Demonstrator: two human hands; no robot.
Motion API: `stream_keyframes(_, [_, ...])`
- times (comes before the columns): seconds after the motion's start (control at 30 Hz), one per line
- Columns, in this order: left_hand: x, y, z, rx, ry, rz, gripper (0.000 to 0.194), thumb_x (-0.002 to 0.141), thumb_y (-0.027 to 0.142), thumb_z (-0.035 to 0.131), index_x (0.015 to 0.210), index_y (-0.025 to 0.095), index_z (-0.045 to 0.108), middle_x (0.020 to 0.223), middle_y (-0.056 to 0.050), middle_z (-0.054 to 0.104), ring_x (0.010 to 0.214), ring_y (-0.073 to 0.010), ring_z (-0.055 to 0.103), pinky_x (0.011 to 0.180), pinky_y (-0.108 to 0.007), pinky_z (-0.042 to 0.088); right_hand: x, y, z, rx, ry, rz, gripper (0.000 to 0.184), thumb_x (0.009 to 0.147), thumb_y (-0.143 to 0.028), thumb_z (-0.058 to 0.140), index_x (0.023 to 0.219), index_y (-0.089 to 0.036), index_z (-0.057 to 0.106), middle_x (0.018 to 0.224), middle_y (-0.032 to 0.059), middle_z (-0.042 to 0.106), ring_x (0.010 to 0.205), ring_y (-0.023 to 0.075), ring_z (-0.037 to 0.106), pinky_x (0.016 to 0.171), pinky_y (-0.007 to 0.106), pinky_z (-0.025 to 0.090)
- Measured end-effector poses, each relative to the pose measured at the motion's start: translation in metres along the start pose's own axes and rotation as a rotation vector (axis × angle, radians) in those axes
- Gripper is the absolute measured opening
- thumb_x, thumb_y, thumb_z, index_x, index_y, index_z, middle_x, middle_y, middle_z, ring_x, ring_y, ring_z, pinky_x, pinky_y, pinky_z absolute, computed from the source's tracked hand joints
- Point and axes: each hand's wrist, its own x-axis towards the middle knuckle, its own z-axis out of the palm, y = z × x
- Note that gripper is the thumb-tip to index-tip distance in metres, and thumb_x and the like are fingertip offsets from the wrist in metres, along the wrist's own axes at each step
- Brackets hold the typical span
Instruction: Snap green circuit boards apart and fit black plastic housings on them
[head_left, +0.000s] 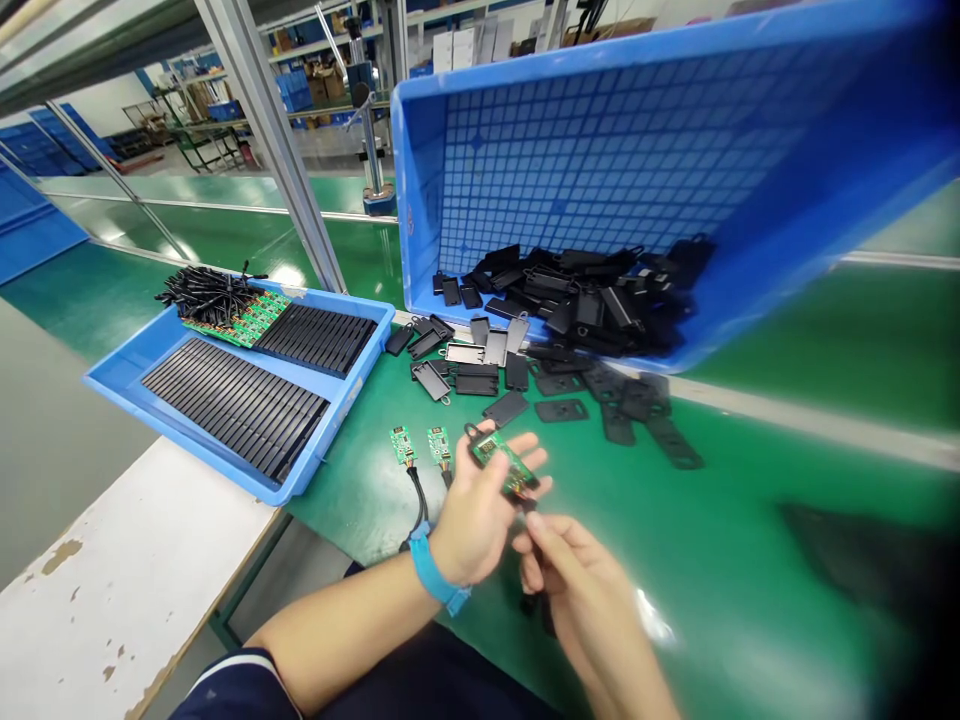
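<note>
My left hand, with a blue wristband, holds a black plastic shell with a green circuit board seated in it. Just below and to the right, my right hand is pinched on the thin black cable that hangs from that board. Two more green boards with black cables lie on the green mat to the left of my left hand. A heap of black plastic shells spills out of a tipped blue bin onto the mat ahead.
A shallow blue tray at the left holds rows of black parts, green boards and a bundle of black cables. A slanted metal post rises behind it. The white bench top lies at the near left.
</note>
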Motion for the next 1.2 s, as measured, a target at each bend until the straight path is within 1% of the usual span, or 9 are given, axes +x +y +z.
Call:
stream_keyframes(0.27, [0.006, -0.005, -0.004, 0.085, 0.081, 0.024, 0.031, 0.08, 0.031, 0.054, 0.105, 0.017, 0.044, 0.114, -0.013, 0.055, 0.104, -0.0252, 0.055, 0.087, -0.046, 0.043, 0.003, -0.006, 0.002, -0.053, 0.039, 0.02, 0.029, 0.065, -0.04, 0.069, 0.061, -0.014, 0.057, 0.047, -0.002, 0.052, 0.036, 0.0045, 0.034, 0.037, 0.018, 0.026])
stream_keyframes(0.47, [0.01, -0.011, -0.011, 0.176, 0.12, 0.087, 0.029, 0.082, 0.033, 0.049, 0.103, 0.015, 0.043, 0.1, -0.011, 0.061, 0.095, -0.0249, 0.06, 0.079, -0.045, 0.049, 0.005, -0.005, 0.0, -0.205, 0.012, 0.018, 0.028, 0.069, -0.044, 0.064, 0.067, -0.016, 0.06, 0.047, -0.0028, 0.052, 0.038, 0.0056, 0.033, 0.038, 0.018, 0.026])
stream_keyframes(0.57, [0.01, -0.014, -0.015, 0.256, 0.142, 0.144, 0.03, 0.082, 0.035, 0.05, 0.102, 0.014, 0.044, 0.096, -0.011, 0.062, 0.091, -0.024, 0.061, 0.077, -0.044, 0.049, 0.006, -0.008, 0.0, -0.406, 0.082, -0.094, 0.028, 0.068, -0.045, 0.063, 0.068, -0.017, 0.064, 0.047, -0.0014, 0.053, 0.041, 0.0097, 0.041, 0.041, 0.021, 0.033])
stream_keyframes(0.63, [0.009, -0.014, -0.016, 0.297, 0.15, 0.169, 0.03, 0.081, 0.036, 0.05, 0.102, 0.015, 0.044, 0.095, -0.01, 0.063, 0.089, -0.0231, 0.062, 0.079, -0.043, 0.049, 0.007, -0.011, 0.001, -0.52, 0.122, -0.213, 0.025, 0.067, -0.042, 0.063, 0.072, -0.018, 0.067, 0.06, 0.0026, 0.063, 0.053, 0.0155, 0.053, 0.052, 0.025, 0.042])
stream_keyframes(0.7, [0.008, -0.013, -0.016, 0.311, 0.13, 0.158, 0.031, 0.081, 0.036, 0.05, 0.103, 0.015, 0.044, 0.093, -0.01, 0.064, 0.088, -0.0225, 0.062, 0.08, -0.043, 0.048, 0.009, -0.013, 0.0, -0.597, 0.102, -0.288, 0.023, 0.068, -0.04, 0.06, 0.073, -0.02, 0.068, 0.069, 0.0039, 0.066, 0.065, 0.0195, 0.058, 0.063, 0.028, 0.045])
stream_keyframes(0.77, [0.005, -0.012, -0.015, 0.301, 0.099, 0.124, 0.031, 0.081, 0.036, 0.05, 0.104, 0.015, 0.044, 0.092, -0.01, 0.065, 0.087, -0.0221, 0.063, 0.081, -0.044, 0.047, 0.01, -0.014, -0.001, -0.639, 0.07, -0.296, 0.022, 0.069, -0.04, 0.058, 0.07, -0.02, 0.068, 0.065, 0.003, 0.065, 0.065, 0.0197, 0.059, 0.063, 0.028, 0.045])
stream_keyframes(0.87, [0.0, -0.01, -0.014, 0.298, 0.086, 0.121, 0.03, 0.082, 0.036, 0.05, 0.103, 0.015, 0.044, 0.091, -0.01, 0.065, 0.087, -0.0219, 0.063, 0.082, -0.044, 0.047, 0.009, -0.011, 0.0, -0.65, 0.078, -0.266, 0.024, 0.071, -0.04, 0.057, 0.065, -0.019, 0.065, 0.059, 0.0017, 0.062, 0.058, 0.0175, 0.056, 0.057, 0.026, 0.044])
stream_keyframes(1.0, [-0.006, -0.007, -0.011, 0.392, 0.112, 0.215, 0.028, 0.083, 0.035, 0.048, 0.103, 0.016, 0.044, 0.092, -0.01, 0.066, 0.089, -0.0215, 0.063, 0.083, -0.042, 0.047, 0.004, -0.005, 0.002, -0.571, 0.152, -0.308, 0.023, 0.073, -0.039, 0.055, 0.068, -0.018, 0.062, 0.059, 0.0018, 0.06, 0.057, 0.016, 0.055, 0.056, 0.025, 0.044])
stream_keyframes(1.2, [-0.01, -0.009, -0.009, 0.471, 0.128, 0.239, 0.028, 0.083, 0.036, 0.046, 0.103, 0.017, 0.045, 0.093, -0.01, 0.066, 0.091, -0.0212, 0.062, 0.084, -0.042, 0.046, 0.005, -0.001, 0.006, -0.455, 0.073, -0.257, 0.023, 0.074, -0.038, 0.056, 0.065, -0.017, 0.057, 0.056, -0.0002, 0.055, 0.054, 0.0126, 0.051, 0.053, 0.023, 0.041])
